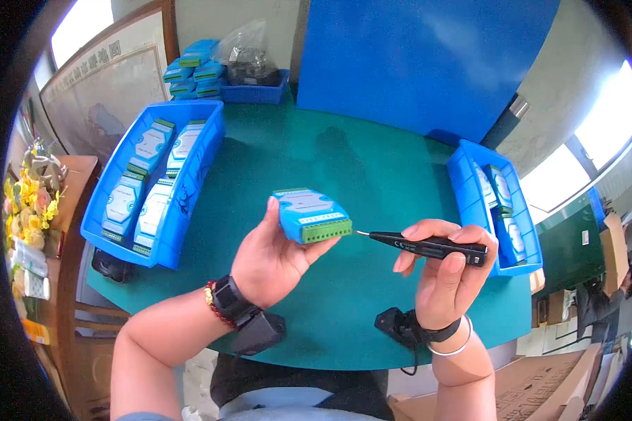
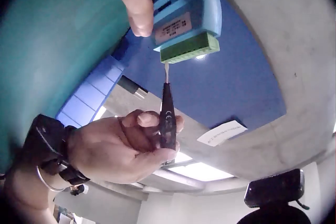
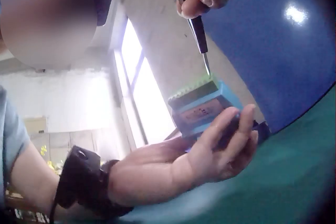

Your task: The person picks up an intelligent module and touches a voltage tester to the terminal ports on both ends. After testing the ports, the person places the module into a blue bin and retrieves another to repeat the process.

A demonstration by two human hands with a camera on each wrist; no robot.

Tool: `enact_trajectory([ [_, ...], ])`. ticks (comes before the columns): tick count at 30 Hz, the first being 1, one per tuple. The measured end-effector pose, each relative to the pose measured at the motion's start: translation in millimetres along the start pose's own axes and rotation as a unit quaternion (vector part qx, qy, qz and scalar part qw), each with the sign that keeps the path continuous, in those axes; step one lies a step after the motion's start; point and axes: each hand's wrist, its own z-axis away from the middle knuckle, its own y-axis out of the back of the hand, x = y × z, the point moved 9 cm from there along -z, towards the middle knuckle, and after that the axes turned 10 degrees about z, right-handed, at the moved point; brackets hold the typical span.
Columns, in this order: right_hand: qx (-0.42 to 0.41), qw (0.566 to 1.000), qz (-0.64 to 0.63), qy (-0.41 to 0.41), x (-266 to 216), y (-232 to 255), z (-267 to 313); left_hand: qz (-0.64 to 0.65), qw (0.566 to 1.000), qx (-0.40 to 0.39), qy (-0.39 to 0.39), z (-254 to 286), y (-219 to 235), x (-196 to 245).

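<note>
Blue plastic fills the scene: a person's left hand (image 1: 270, 256) cradles a blue module (image 1: 309, 214) above the green tabletop (image 1: 372, 175), thumb on one side and fingers curled round the other, its green terminal strip (image 1: 326, 231) facing the right hand (image 1: 442, 274). That hand pinches a black screwdriver (image 1: 428, 245) between thumb and bent fingers, the tool held level with its thin metal tip (image 1: 361, 233) pointing at the terminal strip and just short of it. In the left wrist view the tip (image 2: 167, 71) stands right under the green strip (image 2: 190, 49); whether it touches cannot be told.

On the person's left, a long blue bin (image 1: 116, 210) holds more of the same modules in two rows. A smaller blue bin (image 1: 463, 189) sits on the right, close beside the screwdriver hand, also with modules in it. At the back of the tabletop, a shallow blue tray (image 1: 256, 92) carries a clear plastic bag (image 1: 246, 49), with a stack of modules (image 1: 193, 70) beside it and a blue panel (image 1: 421, 63) standing upright behind. Both wrists wear black camera straps.
</note>
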Motion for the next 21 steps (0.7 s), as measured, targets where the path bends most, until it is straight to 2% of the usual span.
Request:
enact_trajectory([
  [4,0.011,0.999,-0.044,-0.012,1.1,0.0,-0.5,0.013,1.0,-0.003,0.009,-0.1,2.7,1.0],
  [10,-0.012,0.999,-0.037,0.004,6.1,-6.6,2.8,0.029,0.999,-0.001,0.031,1.3,0.7,-6.0],
  [17,-0.097,0.992,0.013,0.075,-10.5,-20.7,9.6,0.008,1.0,0.004,0.021,1.6,5.8,-3.9],
  [21,-0.142,0.974,0.112,0.137,-22.2,-29.7,10.3,-0.002,1.0,-0.003,0.019,2.2,2.2,-5.9],
])
